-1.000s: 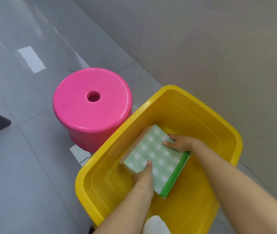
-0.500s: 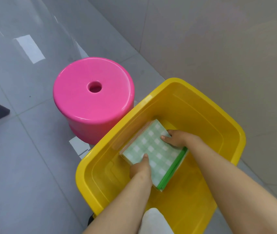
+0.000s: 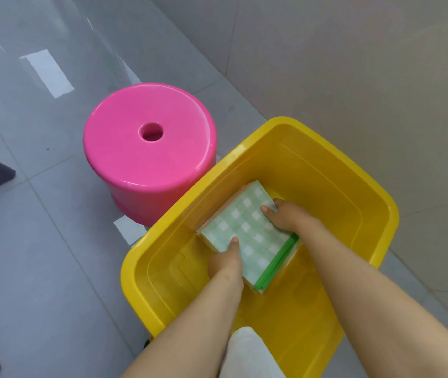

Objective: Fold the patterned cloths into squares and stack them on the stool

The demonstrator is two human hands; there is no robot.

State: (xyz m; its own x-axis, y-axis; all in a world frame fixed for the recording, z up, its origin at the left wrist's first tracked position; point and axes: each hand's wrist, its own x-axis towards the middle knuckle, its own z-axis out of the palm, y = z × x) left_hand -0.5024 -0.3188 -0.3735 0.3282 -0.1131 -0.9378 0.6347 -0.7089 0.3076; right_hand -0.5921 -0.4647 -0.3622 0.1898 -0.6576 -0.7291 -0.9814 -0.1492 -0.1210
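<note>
Both hands: left [image 3: 225,264], right [image 3: 285,218], thumbs atop, gripping cloth stack [image 3: 247,230].

The place looked like a plain room in a home, perhaps a washing or utility corner: a glossy grey tiled floor [image 3: 40,255] met a bare beige wall [image 3: 354,64], and a round pink plastic stool [image 3: 124,154] stood beside a yellow plastic tub [image 3: 375,203].

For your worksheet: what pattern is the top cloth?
Green-and-white checks on the cloth, head view.
</note>
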